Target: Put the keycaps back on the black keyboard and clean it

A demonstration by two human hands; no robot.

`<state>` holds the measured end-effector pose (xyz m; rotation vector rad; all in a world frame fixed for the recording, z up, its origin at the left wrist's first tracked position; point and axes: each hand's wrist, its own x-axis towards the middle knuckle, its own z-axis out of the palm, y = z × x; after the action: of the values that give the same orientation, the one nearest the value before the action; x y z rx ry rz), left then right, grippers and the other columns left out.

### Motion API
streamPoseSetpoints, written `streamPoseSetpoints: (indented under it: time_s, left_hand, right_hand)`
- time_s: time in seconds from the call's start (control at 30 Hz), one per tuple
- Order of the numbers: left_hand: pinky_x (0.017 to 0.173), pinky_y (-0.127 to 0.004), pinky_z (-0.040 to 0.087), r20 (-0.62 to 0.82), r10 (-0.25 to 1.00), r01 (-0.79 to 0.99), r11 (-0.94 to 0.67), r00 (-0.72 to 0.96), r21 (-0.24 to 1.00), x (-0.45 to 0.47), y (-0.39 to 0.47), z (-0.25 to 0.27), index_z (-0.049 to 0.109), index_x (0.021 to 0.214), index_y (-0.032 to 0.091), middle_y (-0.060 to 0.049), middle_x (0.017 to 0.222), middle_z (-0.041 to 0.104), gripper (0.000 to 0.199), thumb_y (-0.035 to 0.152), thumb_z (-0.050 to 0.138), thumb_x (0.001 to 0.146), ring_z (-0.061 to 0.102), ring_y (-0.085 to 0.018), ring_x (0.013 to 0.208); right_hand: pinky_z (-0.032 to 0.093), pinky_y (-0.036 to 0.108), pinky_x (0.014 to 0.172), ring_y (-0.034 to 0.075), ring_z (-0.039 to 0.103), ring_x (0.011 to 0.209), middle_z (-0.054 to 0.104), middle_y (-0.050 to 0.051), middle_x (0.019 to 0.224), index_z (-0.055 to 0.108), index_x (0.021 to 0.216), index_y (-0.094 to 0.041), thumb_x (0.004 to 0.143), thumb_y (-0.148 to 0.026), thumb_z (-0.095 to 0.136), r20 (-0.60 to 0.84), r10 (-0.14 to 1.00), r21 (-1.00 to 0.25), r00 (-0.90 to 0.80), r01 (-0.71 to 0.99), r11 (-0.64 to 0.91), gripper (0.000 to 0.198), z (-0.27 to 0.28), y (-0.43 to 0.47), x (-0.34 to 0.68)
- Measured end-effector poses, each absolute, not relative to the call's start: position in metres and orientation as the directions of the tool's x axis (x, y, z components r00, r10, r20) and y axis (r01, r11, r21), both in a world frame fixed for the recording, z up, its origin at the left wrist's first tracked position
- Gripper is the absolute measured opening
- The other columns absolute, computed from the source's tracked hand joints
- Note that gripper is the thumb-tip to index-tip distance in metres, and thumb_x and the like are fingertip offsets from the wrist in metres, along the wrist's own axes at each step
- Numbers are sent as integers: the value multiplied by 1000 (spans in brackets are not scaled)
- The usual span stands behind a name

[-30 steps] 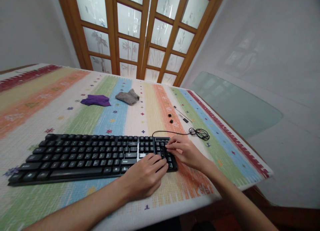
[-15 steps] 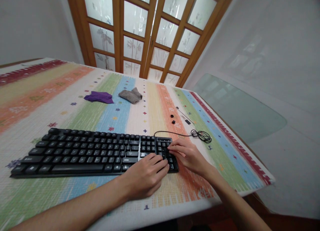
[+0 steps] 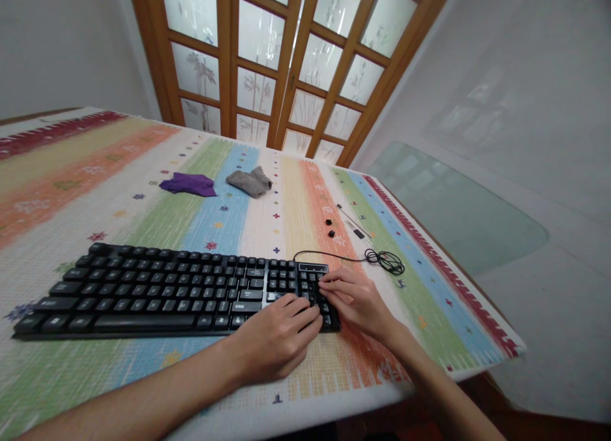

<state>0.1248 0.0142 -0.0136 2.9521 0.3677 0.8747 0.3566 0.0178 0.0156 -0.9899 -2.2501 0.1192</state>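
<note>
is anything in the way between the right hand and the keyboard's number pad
Nothing visible blocks it: the right hand has its fingertips at the number pad on the keyboard. The left hand lies close by, covering the pad's near-left part. The coiled cable sits off to the right, out of the way.

A black keyboard (image 3: 153,291) carries pale lettering; its cable (image 3: 384,260) is black. A purple cloth (image 3: 189,184) and grey cloth (image 3: 248,182) contrast with the white tablecloth (image 3: 102,219), striped red, yellow, orange, green and blue. Brown doors (image 3: 228,65) have plant-patterned panes (image 3: 255,88).
</note>
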Motion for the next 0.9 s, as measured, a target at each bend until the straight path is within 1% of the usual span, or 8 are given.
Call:
streamPoseSetpoints:
  time_s: [0.13, 0.23, 0.3, 0.37, 0.53, 0.67, 0.77, 0.9]
  left_hand:
    - [91, -41, 51, 532, 231, 215, -972, 815, 91, 125, 14, -15, 60, 121, 4, -15, 112, 66, 32, 16, 55, 92, 59, -27, 104]
    - [91, -40, 51, 542, 231, 224, -971, 808, 80, 126, 14, -16, 61, 119, 4, -15, 109, 66, 31, 16, 56, 90, 59, -27, 103]
    - [90, -40, 51, 543, 234, 226, -971, 807, 82, 126, 14, -16, 62, 113, 6, -14, 105, 66, 26, 15, 56, 90, 59, -26, 101]
    - [89, -40, 52, 541, 235, 223, -971, 808, 89, 127, 14, -16, 62, 109, 7, -12, 102, 66, 22, 15, 56, 90, 58, -26, 99]
    - [90, -43, 53, 538, 247, 232, -968, 806, 96, 126, 14, -16, 61, 115, 6, -14, 105, 66, 28, 15, 55, 89, 58, -28, 101]
    - [91, -42, 53, 538, 234, 218, -971, 809, 95, 125, 14, -16, 60, 119, 7, -15, 113, 67, 32, 14, 56, 88, 59, -28, 105]
    - [90, -42, 53, 532, 228, 209, -973, 815, 98, 124, 15, -16, 60, 120, 10, -15, 115, 67, 31, 13, 56, 89, 61, -27, 106]
    - [90, -42, 53, 530, 228, 202, -973, 817, 108, 123, 15, -15, 60, 121, 9, -15, 117, 68, 31, 14, 54, 91, 62, -28, 106]
  right_hand:
    - [55, 39, 72, 22, 63, 78, 74, 10, 95, 73, 100, -16, 99, -20, 61, 539, 673, -174, -507, 714, 678, 13, 12, 4, 350]
    - [53, 42, 74, 25, 60, 80, 74, 13, 108, 72, 112, -13, 101, -22, 58, 526, 658, -5, -539, 772, 636, 20, 9, -8, 345]
    - [52, 44, 75, 27, 60, 84, 72, 14, 115, 70, 118, -13, 102, -23, 54, 514, 659, 50, -549, 786, 616, 24, 8, -14, 342]
    - [51, 45, 75, 28, 60, 86, 72, 14, 117, 69, 120, -13, 103, -25, 51, 487, 685, 39, -542, 797, 603, 27, 6, -16, 340]
    - [50, 44, 77, 29, 60, 90, 72, 14, 105, 71, 110, -13, 104, -25, 47, 432, 736, -46, -521, 802, 595, 27, 10, -15, 339]
    - [49, 42, 80, 24, 60, 87, 71, 9, 94, 71, 91, -19, 104, -23, 46, 498, 732, -193, -465, 763, 616, 29, 17, 5, 349]
    - [47, 44, 88, 24, 61, 89, 70, 8, 94, 71, 91, -20, 102, -23, 51, 597, 747, -240, -293, 824, 514, 23, 15, 39, 369]
    - [46, 47, 93, 30, 61, 98, 70, 11, 102, 72, 99, -18, 91, -21, 60, 554, 819, -243, -148, 912, 329, 15, 1, 94, 395]
